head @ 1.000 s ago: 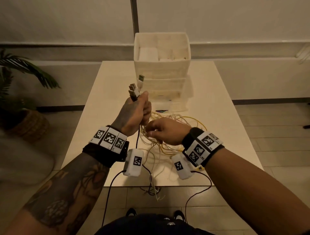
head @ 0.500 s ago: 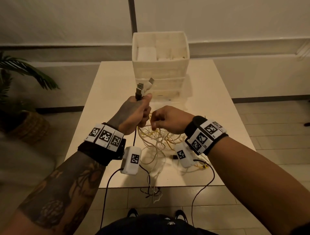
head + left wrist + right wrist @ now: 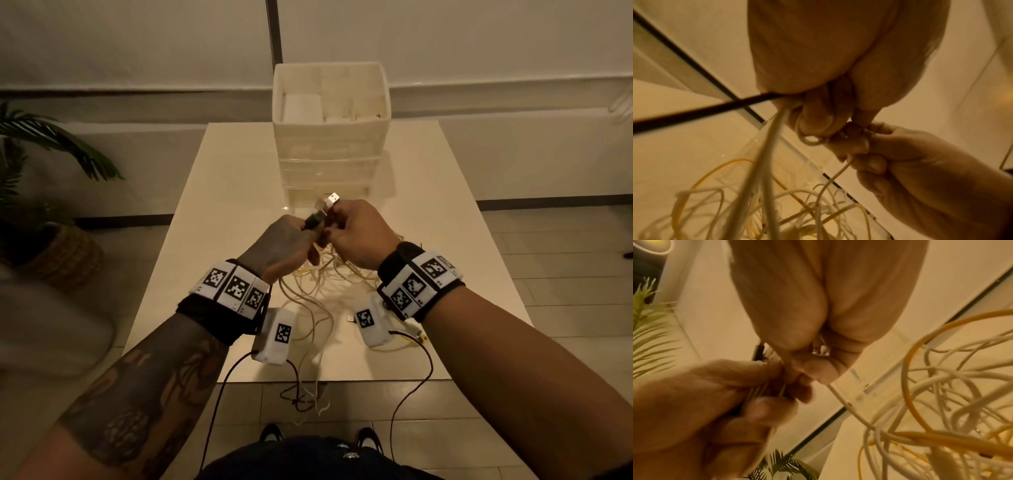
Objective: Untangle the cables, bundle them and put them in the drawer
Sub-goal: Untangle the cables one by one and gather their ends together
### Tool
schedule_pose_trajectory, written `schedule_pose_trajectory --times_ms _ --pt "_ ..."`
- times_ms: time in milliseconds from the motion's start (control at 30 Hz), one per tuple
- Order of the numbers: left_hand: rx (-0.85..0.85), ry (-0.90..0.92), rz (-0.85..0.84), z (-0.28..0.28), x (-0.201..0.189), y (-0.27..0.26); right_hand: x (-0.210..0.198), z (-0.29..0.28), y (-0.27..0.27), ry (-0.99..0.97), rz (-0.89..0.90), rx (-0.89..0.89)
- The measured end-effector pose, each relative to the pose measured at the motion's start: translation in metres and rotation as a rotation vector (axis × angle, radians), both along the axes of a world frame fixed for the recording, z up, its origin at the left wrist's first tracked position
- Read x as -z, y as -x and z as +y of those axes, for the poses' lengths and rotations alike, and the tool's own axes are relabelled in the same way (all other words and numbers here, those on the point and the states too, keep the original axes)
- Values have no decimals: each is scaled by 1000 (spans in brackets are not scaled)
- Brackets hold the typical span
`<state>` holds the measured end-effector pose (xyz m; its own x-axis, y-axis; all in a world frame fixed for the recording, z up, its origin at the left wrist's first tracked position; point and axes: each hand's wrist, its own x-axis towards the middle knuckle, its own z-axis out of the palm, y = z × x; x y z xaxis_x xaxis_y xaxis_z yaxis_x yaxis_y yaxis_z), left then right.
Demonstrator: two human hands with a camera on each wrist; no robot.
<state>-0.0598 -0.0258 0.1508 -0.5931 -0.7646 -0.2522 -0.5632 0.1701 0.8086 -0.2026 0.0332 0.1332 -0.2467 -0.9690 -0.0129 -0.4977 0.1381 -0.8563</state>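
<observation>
White and yellow cables (image 3: 318, 284) hang in a tangle from both hands down onto the table (image 3: 212, 212). My left hand (image 3: 291, 241) grips several cable ends, and a black plug (image 3: 313, 221) sticks out above its fist. My right hand (image 3: 356, 233) pinches a white cable with a silver USB plug (image 3: 330, 198) right beside the left. In the left wrist view the left hand (image 3: 818, 125) clamps a black cable (image 3: 694, 113) and white strands (image 3: 764, 162). In the right wrist view the right hand (image 3: 813, 369) holds a white cable (image 3: 849, 408). The white drawer unit (image 3: 330, 137) stands behind the hands.
Loose cable ends (image 3: 308, 397) dangle over the table's near edge toward the floor. A potted plant in a woven basket (image 3: 65, 253) stands on the floor at the left. Bare tabletop lies left and right of the tangle.
My right hand has risen from the tangle to meet the left hand and now pinches a white cable with its USB plug. The left hand has lowered and shifted slightly right.
</observation>
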Motion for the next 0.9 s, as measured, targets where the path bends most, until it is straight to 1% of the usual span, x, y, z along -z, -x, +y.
schedule_pose_trajectory --times_ms 33,100,233,333,400,467,500,600,700,767,900 --pt "9 -22 15 0 1 1 0 -1 0 11 -3 6" --pt "-27 -62 82 -2 3 1 0 0 4 -16 25 1" --pt "-209 -61 212 -9 6 -2 9 5 15 -133 115 -25" --pt "-283 -102 295 -10 7 -2 18 2 24 -136 142 57" --pt "-314 -146 329 -6 9 1 15 0 24 -137 143 72" --pt "-309 -180 321 -3 12 4 8 0 22 -119 92 58" --pt "-280 -180 303 -3 14 6 4 1 20 -111 77 48" --pt "-212 -144 245 -2 21 9 -2 4 13 -105 68 -5" --pt "-143 -156 296 2 23 12 -3 3 7 -122 35 -24" --pt "-158 -138 340 4 22 16 -2 1 7 -108 -19 -16" --pt "-261 -68 362 -3 19 22 10 3 8 -65 -119 9"
